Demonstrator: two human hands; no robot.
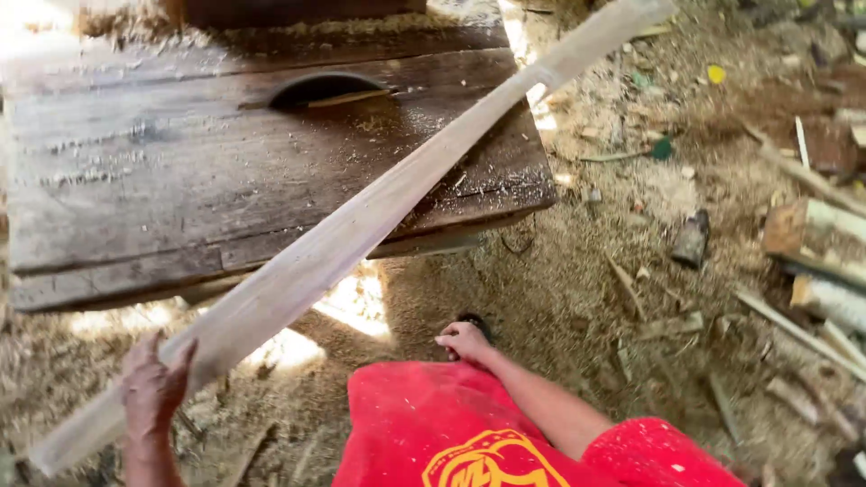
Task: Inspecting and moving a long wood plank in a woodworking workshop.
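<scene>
Long pale wooden plank (361, 225), slanting from lower left to upper right, crossing over the near right corner of the dark worktop (135, 180); upper end cut off by the top edge of the frame, lower end just short of the left bottom corner. Left hand (155, 383) against the plank's underside near its low end, fingers (185, 353) curled up onto its edge, thumb side hidden behind the wood, so grip only partly readable but closed on the plank. Right hand (465, 341) hanging free above the sawdust-covered floor (559, 289), fingers loosely bent, holding nothing, a dark shape just behind it too hidden to identify. Round saw blade (316, 88) rising from a slot in the worktop, mostly sunk below the surface, teeth blurred. Red shirt (433, 424) filling the bottom middle, cut off by the lower edge. Offcuts and scrap wood (812, 243) strewn at right, blurred and partly cropped. Far left corner washed out by glare.
</scene>
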